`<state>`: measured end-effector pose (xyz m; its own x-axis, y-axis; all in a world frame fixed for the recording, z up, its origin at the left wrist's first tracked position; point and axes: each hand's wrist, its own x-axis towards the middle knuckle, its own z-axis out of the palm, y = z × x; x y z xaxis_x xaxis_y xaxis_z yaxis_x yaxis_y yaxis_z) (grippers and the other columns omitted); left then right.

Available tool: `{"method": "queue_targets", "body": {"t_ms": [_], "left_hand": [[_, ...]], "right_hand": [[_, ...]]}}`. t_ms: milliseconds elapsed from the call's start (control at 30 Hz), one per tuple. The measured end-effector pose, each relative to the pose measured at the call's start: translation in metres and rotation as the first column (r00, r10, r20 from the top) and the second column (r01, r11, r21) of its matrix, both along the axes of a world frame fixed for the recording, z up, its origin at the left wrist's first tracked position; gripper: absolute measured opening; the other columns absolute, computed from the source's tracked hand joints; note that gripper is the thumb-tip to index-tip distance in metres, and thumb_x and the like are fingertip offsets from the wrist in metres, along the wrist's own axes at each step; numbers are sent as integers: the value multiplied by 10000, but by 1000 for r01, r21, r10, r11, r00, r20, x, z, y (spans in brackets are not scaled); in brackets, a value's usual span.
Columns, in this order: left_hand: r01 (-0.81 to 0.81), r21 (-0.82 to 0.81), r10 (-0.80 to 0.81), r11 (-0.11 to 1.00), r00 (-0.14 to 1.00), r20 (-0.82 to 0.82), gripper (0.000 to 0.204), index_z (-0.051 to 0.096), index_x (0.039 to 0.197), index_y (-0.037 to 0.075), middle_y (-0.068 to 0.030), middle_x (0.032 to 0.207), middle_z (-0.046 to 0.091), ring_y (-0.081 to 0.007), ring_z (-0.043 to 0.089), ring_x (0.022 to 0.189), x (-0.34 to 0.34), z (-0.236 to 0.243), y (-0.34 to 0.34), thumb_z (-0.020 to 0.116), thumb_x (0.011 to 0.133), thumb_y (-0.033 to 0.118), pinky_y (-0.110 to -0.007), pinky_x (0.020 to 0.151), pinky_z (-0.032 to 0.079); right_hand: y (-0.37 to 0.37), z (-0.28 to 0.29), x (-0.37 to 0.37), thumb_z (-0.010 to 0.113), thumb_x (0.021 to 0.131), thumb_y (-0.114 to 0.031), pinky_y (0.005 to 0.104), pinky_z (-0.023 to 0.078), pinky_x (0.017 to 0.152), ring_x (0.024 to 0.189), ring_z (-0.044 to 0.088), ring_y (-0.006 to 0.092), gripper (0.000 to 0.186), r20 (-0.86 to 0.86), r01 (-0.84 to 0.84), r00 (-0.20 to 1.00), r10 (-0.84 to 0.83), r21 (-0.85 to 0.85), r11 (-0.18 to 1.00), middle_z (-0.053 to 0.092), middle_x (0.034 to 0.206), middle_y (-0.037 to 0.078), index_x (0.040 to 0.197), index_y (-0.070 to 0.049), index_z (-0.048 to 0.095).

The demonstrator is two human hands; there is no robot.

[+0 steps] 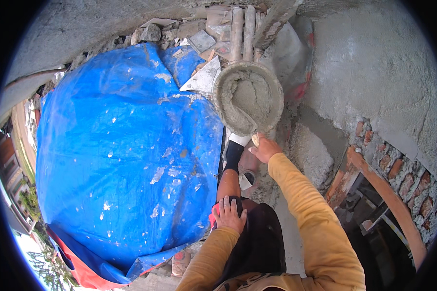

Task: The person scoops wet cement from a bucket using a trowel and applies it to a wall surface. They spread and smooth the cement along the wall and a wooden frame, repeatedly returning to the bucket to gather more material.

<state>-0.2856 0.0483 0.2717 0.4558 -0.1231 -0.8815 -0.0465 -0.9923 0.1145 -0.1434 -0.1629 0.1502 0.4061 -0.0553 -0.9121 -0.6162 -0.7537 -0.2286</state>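
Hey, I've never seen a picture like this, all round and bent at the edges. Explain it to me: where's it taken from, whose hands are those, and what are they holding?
There is no machine here, just one person's two bare hands. The camera sits on that person's head, looking down; its wide fisheye lens bends straight edges. The right hand grips a short, pale tool handle at the near edge of a round, mortar-smeared bucket holding thick, wet grey mix. The rest of the tool is hard to make out. The left hand holds nothing; it rests on the wearer's left leg. A large, splattered blue plastic tarp spreads across the picture's left side.
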Motion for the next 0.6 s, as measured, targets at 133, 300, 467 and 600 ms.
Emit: {"method": "queue_targets", "body": {"t_ms": [133, 300, 467, 600], "left_hand": [[2, 37, 0, 999, 998, -58, 667, 390, 1386, 99, -119, 1500, 237, -285, 179, 1398, -3, -5, 3, 477, 868, 510, -541, 1106, 128], [-6, 55, 12, 998, 993, -118, 664, 385, 1387, 91, -110, 1504, 230, -279, 157, 1407, -3, -5, 5, 466, 872, 502, -538, 1112, 117], [-7, 20, 9, 1000, 996, -85, 658, 417, 1367, 95, -114, 1491, 258, -279, 191, 1393, -6, -4, 7, 492, 857, 503, -541, 1098, 140], [20, 15, -19, 1000, 999, -50, 665, 417, 1369, 106, -109, 1493, 258, -282, 206, 1386, 6, -4, 3, 471, 864, 536, -548, 1096, 143]], "right_hand": [[-46, 32, -55, 599, 824, -388, 438, 446, 911, 1056, 570, 382, 599, 132, 206, 968, -213, 67, 976, 579, 1142, 237, 1287, -46, 432], [-69, 34, -6, 589, 836, -325, 422, 485, 833, 958, 617, 342, 410, 236, 29, 971, 47, -306, 952, 605, 1062, 187, 1132, -47, 534], [-63, -36, 36, 554, 859, -237, 388, 503, 814, 947, 642, 267, 256, 210, -273, 902, 377, -400, 875, 655, 982, 160, 1062, -84, 582], [-4, -87, 38, 563, 836, -295, 417, 496, 824, 938, 631, 337, 326, 171, -76, 977, 128, -283, 956, 659, 982, 182, 1063, -62, 581]]}}
